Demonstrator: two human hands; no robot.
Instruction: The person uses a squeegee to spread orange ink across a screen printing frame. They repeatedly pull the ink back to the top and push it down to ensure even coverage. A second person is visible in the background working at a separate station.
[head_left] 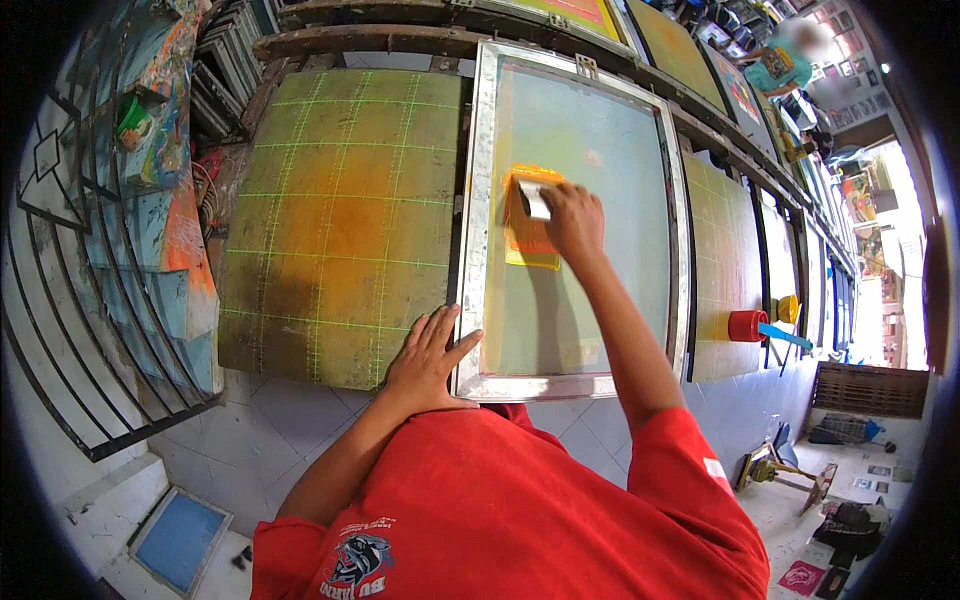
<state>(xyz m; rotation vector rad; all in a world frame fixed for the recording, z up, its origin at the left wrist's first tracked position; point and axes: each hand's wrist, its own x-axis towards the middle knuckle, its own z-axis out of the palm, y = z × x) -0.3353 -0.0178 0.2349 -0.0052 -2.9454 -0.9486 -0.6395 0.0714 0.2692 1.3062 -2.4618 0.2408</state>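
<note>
A silk-screen printing frame (540, 387) with a pale metal border lies in front of me, its greenish mesh (610, 135) stretched inside. On the left part of the mesh is a patch of orange and yellow ink (533, 246). My right hand (577, 222) grips a small squeegee (534, 198), whose pale blade stands over the ink. At the frame's near left corner rests my left hand (432, 362), fingers stretched out and apart, thumb touching the border. To its left is a worn green-brown printing board (340, 230) marked with bright green grid lines.
More boards (715, 230) continue to the right along a rail. There sit a red cup (746, 325), a blue stick (785, 336) and a yellow container (788, 308). A black metal rack (110, 330) stands at left. Another person (785, 68) is at the far right.
</note>
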